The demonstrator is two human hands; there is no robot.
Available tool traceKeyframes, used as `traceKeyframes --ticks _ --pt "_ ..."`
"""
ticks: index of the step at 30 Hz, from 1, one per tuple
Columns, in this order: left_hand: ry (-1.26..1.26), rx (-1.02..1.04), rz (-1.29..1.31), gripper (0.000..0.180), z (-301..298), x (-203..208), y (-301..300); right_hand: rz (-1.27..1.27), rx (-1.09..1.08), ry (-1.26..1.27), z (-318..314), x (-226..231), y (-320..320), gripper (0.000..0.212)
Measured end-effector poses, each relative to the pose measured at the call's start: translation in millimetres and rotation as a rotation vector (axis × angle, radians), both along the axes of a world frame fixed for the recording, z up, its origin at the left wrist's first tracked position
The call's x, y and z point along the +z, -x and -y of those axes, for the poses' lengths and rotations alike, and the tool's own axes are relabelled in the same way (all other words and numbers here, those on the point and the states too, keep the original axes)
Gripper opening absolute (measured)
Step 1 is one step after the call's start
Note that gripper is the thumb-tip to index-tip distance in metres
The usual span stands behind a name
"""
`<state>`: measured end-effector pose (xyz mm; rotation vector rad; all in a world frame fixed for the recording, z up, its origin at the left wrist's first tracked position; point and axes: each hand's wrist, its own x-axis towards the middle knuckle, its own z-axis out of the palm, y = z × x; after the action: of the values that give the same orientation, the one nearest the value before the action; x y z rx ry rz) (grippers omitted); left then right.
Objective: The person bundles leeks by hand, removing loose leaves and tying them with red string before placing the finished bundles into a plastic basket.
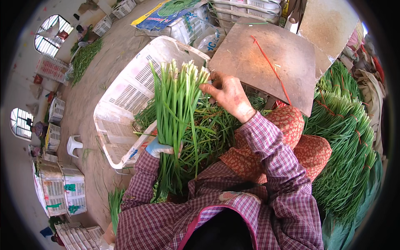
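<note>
A thick bunch of garlic chives (175, 110) stands upright before me, pale cut ends at the top and green leaves hanging down. My left hand (160, 148), in a light blue and white glove, is closed round its lower part. At the upper right of the bunch, my bare right hand (233, 96) has its thumb and forefinger bent in against the pale stems; the fingertips are partly hidden. Loose chives (214, 129) lie heaped below the hands. Behind the bunch is a white plastic crate (118, 98), with some greens at its near side.
A square brown board (260, 50) with a red tie (273, 66) across it stands ahead right. Tied chive bundles (341, 150) are piled at my right. On the left floor are a white stool (74, 146) and stacked crates (62, 187). Other people sit farther off.
</note>
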<state>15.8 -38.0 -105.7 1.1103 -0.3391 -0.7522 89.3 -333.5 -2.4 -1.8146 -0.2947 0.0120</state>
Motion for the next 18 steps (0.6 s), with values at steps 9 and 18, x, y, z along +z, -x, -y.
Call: traceKeyframes --ticks 9,18 --pt "0.101 0.018 -0.045 0.047 -4.3 11.3 13.0 0.304 -0.428 0.199 50.7 -22.4 -41.5 0.022" --pt "0.152 0.009 -0.003 0.048 -10.7 2.4 11.6 0.522 -0.445 0.835 53.3 -3.6 -6.8 0.034"
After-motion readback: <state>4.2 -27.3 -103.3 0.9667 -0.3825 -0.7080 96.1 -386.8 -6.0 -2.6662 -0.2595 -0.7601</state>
